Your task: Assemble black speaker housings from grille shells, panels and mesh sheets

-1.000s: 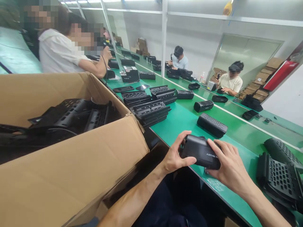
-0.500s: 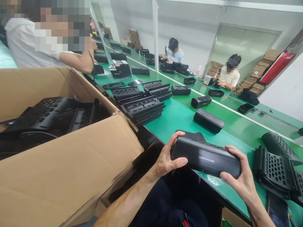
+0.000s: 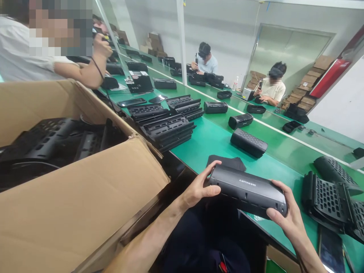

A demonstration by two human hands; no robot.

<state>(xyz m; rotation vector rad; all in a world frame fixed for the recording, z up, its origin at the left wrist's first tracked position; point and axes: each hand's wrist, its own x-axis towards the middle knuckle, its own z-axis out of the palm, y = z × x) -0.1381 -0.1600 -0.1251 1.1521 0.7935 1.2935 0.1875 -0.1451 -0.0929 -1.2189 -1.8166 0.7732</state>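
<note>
Both hands share the grip on one black speaker housing (image 3: 247,189): left hand (image 3: 197,187) clasps its left end, thumb on top and fingers curled beneath; right hand (image 3: 287,220) cups the right end from below, thumb along the near edge. Housing held level over the near edge of the green tabletop (image 3: 216,142), just above the lap, white lettering on top reading upside down to the camera. Flat black piece (image 3: 227,162) lies on the tabletop just behind it. Further back, a finished-looking speaker (image 3: 248,142) and a smaller one (image 3: 240,121); stacks of perforated grille panels (image 3: 167,127) to the left, more grilles (image 3: 327,197) at right. Open cardboard box (image 3: 85,197) at left holds black plastic parts. Phone (image 3: 331,250) lies at the lower right edge. Other workers sit along the line, apart from these hands. Risk as judged: support is at the ends only and the piece hangs past the tabletop edge, so a slackened grip at either end could tip it off toward the floor; smooth plastic makes a slip likelier
</note>
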